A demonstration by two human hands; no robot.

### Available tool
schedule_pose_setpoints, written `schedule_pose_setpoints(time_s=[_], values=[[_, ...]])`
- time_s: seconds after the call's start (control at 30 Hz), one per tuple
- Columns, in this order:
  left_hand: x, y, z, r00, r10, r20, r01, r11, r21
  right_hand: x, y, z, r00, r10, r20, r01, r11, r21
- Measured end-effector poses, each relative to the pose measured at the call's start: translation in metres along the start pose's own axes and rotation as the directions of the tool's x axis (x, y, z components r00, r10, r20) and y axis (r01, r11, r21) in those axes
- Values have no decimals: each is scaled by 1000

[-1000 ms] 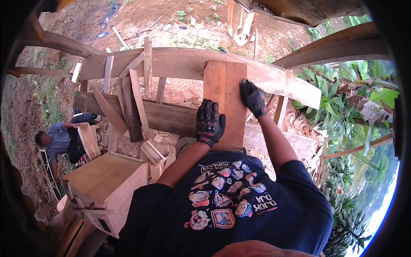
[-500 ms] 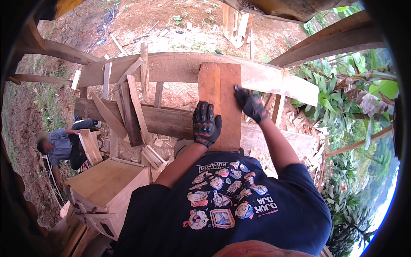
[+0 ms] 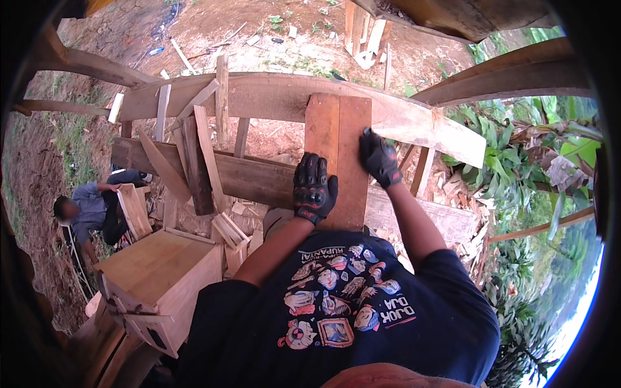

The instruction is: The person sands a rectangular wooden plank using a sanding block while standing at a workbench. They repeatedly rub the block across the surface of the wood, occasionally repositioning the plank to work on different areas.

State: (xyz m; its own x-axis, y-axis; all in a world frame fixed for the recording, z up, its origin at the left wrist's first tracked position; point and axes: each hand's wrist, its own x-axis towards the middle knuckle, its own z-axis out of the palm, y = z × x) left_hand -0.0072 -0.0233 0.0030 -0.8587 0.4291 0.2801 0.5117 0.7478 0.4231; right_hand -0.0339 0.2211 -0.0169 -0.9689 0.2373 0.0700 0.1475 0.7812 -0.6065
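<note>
Two reddish-brown wooden boards (image 3: 352,152) lie side by side, their seam running away from my body. They rest across a long pale beam (image 3: 272,97) at the far end. My left hand (image 3: 314,187), in a black glove with red marks, lies flat over the left board, fingers stretched out together. At the right board's outer edge, my gloved right hand (image 3: 380,161) is closed with its fingers curled. A small light tip shows at its fingertips; the rest of what it holds is hidden.
A darker plank (image 3: 246,181) runs left of the boards, with several loose wood pieces leaning over it. A wooden box (image 3: 162,271) stands at lower left. Beyond it another person (image 3: 94,210) handles a wooden frame (image 3: 134,210). Wooden posts and green plants (image 3: 498,142) are at right.
The view has shifted slightly. My right hand has turned a little more upright at the board's edge, while my left hand stays flat in the same place.
</note>
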Motion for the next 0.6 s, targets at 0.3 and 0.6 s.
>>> schedule_pose_setpoints(time_s=[0.3,0.6], values=[[1,-1,3,998,33,-47,-31,999,35,126,6,-18,994,33,100,-25,996,-86],[1,0,2,1000,-12,13,12,1000,22,-140,-8,-21,916,-150,372,188,980,-69]])
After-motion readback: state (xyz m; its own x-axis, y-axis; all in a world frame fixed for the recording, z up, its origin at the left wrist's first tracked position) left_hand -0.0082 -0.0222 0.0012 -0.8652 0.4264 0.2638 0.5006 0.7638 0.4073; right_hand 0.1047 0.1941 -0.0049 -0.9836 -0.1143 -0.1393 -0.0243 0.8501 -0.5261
